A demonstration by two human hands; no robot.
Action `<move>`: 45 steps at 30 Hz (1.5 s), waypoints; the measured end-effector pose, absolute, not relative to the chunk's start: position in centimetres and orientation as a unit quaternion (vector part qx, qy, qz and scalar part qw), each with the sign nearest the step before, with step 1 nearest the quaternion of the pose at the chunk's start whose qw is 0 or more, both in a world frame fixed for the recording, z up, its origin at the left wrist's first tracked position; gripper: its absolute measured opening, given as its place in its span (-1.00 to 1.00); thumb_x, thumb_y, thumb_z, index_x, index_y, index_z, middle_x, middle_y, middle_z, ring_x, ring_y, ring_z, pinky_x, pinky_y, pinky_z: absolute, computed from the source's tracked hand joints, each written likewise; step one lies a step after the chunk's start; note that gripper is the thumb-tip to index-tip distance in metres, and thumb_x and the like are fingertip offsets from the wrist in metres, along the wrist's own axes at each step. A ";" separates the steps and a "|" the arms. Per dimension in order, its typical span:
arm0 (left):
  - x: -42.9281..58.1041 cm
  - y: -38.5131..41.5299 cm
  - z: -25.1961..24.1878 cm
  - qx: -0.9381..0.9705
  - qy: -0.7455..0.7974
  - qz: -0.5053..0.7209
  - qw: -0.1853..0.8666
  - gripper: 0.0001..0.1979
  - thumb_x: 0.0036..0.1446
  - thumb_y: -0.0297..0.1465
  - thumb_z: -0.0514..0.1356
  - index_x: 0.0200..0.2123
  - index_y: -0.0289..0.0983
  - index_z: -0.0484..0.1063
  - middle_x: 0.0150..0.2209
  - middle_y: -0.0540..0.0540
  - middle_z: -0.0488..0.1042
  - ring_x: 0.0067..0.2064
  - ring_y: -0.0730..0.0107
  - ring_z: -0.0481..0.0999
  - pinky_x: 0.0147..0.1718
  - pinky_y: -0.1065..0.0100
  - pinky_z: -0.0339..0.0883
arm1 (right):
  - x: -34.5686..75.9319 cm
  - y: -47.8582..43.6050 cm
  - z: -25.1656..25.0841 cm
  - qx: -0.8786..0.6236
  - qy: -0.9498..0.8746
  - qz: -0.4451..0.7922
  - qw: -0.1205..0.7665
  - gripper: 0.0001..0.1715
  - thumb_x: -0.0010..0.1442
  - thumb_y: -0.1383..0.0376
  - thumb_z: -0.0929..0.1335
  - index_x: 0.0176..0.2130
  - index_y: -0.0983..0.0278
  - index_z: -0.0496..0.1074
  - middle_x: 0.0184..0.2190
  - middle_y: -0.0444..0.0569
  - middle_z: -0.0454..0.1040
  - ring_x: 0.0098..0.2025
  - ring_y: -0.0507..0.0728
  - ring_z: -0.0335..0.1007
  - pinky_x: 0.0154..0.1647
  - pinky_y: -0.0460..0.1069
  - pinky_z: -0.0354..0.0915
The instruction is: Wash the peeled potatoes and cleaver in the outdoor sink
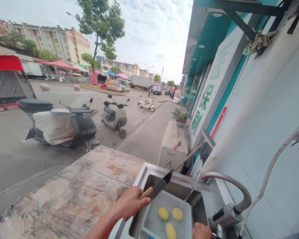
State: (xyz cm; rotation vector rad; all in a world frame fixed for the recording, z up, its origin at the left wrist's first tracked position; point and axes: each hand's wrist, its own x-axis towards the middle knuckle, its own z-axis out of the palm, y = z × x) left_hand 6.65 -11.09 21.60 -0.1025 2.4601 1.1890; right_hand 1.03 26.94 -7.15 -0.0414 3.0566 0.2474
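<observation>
My left hand (pixel 132 203) is closed round the wooden handle of a kitchen knife (pixel 161 183). Its dark blade points up and to the right over the sink's back edge. Below it, a white plastic tub (pixel 146 220) sits in the metal sink (pixel 206 191). Three peeled potatoes lie in the tub's water: one potato (pixel 162 213) at left, another potato (pixel 177 214) under the running stream, and a third potato (pixel 170 231) nearer me. My right hand (pixel 201 231) is curled at the bottom edge, beside the tub and faucet; what its fingers hold, if anything, is hidden.
A curved faucet (pixel 239 186) runs water from the sink's right side. Left of the sink is a worn wooden tabletop (pixel 89 186). Beyond stand a white box-shaped unit (pixel 173 142) with a potted plant (pixel 180 118), a leaning broom (pixel 201 146) and parked scooters (pixel 114 116).
</observation>
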 end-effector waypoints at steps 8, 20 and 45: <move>6.5 -11.1 21.5 -0.032 0.881 0.426 0.203 -0.69 0.05 -0.16 0.08 -0.58 -0.22 0.15 -0.78 0.09 0.18 -0.73 0.48 0.23 -0.68 0.45 -0.02 | 1.2 27.0 -7.5 -0.021 0.993 0.114 0.036 -0.57 0.18 0.48 0.18 -0.40 0.24 0.57 -0.39 0.08 0.60 -0.24 0.32 0.55 -0.15 0.19 0.29; 6.6 -11.2 21.2 -0.037 0.875 0.435 0.210 -0.69 0.03 -0.13 0.07 -0.56 -0.23 0.18 -0.75 0.07 0.20 -0.73 0.46 0.23 -0.74 0.46 -0.02 | 1.1 27.2 -7.8 -0.027 0.994 0.101 0.022 -0.66 0.13 0.48 0.24 -0.45 0.22 0.55 -0.43 0.07 0.59 -0.26 0.34 0.55 -0.18 0.19 0.29; 6.4 -11.0 20.5 -0.051 0.877 0.420 0.229 -0.65 0.07 -0.08 0.04 -0.54 -0.23 0.20 -0.73 0.07 0.24 -0.76 0.50 0.17 -0.76 0.44 -0.03 | 1.7 24.7 -2.1 0.001 0.992 0.098 0.084 -0.65 0.18 0.43 0.21 -0.35 0.33 0.58 -0.33 0.16 0.60 -0.21 0.26 0.54 -0.15 0.08 0.22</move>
